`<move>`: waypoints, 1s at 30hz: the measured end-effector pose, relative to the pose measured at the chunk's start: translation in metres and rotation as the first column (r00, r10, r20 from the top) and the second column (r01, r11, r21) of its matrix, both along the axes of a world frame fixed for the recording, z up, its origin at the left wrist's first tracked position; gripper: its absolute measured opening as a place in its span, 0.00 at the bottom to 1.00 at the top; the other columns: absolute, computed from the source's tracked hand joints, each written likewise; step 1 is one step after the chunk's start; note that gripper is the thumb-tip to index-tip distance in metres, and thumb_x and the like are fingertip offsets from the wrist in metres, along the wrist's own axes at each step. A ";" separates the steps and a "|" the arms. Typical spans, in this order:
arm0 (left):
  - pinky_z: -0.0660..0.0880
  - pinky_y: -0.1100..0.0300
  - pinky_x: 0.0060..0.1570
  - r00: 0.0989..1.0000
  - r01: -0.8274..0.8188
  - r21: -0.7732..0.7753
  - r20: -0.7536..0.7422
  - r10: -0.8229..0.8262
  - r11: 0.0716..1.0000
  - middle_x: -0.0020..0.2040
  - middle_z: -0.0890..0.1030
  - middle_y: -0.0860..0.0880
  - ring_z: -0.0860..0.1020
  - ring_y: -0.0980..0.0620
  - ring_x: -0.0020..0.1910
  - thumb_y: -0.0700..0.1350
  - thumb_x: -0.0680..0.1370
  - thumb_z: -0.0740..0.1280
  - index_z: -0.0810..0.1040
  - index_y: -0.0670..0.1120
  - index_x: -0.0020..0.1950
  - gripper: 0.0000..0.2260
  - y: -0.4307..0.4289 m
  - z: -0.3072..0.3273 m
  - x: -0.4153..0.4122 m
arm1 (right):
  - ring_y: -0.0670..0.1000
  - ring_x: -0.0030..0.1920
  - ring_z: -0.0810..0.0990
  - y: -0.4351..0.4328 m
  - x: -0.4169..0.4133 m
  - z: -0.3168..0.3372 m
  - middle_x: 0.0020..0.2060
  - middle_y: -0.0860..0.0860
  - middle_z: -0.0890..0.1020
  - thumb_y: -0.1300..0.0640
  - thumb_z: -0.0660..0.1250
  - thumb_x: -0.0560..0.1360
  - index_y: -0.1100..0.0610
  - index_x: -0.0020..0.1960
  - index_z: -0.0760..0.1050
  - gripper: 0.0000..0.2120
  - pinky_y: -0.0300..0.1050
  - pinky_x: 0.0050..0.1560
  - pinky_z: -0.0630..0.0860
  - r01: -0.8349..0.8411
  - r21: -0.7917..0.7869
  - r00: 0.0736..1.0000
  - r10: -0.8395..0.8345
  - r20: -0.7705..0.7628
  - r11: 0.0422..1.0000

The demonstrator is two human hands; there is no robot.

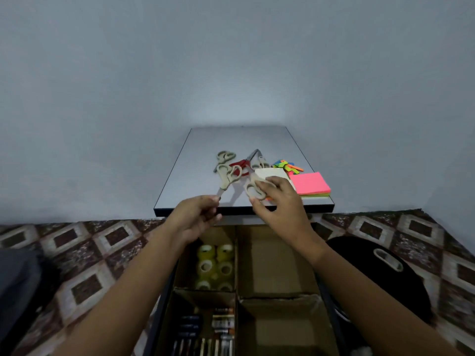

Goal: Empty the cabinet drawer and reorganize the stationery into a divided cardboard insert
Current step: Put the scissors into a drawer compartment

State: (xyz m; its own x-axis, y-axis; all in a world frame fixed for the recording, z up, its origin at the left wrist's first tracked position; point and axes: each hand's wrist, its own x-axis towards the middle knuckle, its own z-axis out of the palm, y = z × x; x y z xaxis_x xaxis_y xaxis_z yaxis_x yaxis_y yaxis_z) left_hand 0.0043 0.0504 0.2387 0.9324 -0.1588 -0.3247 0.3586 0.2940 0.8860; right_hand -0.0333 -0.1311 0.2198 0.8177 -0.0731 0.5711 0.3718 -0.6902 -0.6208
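**Two scissors in hand over the cabinet top; insert partly filled**

Left hand (198, 217): the fingertips are pressed together on the blade tip of a beige scissors (226, 176). Its handles point away from the fingers, over the cabinet top (180, 181). Whether it is lifted off the surface cannot be told.

Right hand (279, 201): the fingers lie across the handle loops of a second beige scissors (253, 189), with the thumb on the near side, so the hand is clamped on that handle. A white pad (272, 173) lies partly under these fingertips and extends just beyond them.

- Right of the right fingers: a pink sticky-note stack (312, 185) on green and yellow layers.
- Beyond that stack: loose coloured tabs (285, 166).
- Beyond and between the two sets of fingers: red scissors (240, 165), a third beige scissors (226, 156) and a fourth scissors (257, 159) with its blades pointing away.

Containers: below both wrists, the open drawer (322, 286) holds the cardboard insert (236, 278), which is split into compartments.

- Compartment under the left wrist: yellowish tape rolls (216, 265), packed side by side.
- Left compartment nearer the person: pens and markers (205, 332), lying lengthwise.
- The two compartments beside the right forearm show bare cardboard floor.

A black object (385, 273) with a pale handle slot sits on the patterned floor (90, 253), outside the right forearm.
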 end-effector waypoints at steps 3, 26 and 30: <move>0.78 0.64 0.33 0.999 0.042 0.006 0.012 -0.043 0.999 0.34 0.74 0.47 0.73 0.55 0.31 0.33 0.77 0.62 0.76 0.39 0.43 0.06 0.010 -0.017 -0.035 | 0.40 0.57 0.70 0.001 -0.035 -0.022 0.56 0.52 0.74 0.52 0.68 0.72 0.61 0.60 0.78 0.19 0.21 0.58 0.62 -0.032 -0.021 0.999 0.033 0.037 0.999; 0.80 0.61 0.34 0.966 0.001 -0.011 -0.258 -0.004 1.000 0.38 0.78 0.45 0.75 0.56 0.31 0.34 0.77 0.63 0.78 0.39 0.48 0.05 0.026 -0.109 -0.091 | 0.51 0.61 0.73 0.007 -0.035 -0.106 0.64 0.56 0.73 0.51 0.66 0.76 0.58 0.67 0.72 0.22 0.34 0.56 0.64 -0.167 -0.197 0.727 -0.015 -0.687 0.966; 0.80 0.62 0.34 0.965 0.001 -0.017 -0.261 -0.005 1.000 0.38 0.78 0.45 0.75 0.56 0.30 0.34 0.77 0.63 0.78 0.38 0.48 0.05 0.026 -0.109 -0.091 | 0.51 0.62 0.73 0.013 -0.029 -0.111 0.63 0.54 0.75 0.54 0.70 0.73 0.60 0.65 0.74 0.22 0.34 0.55 0.64 -0.160 -0.136 0.701 0.015 -0.713 0.978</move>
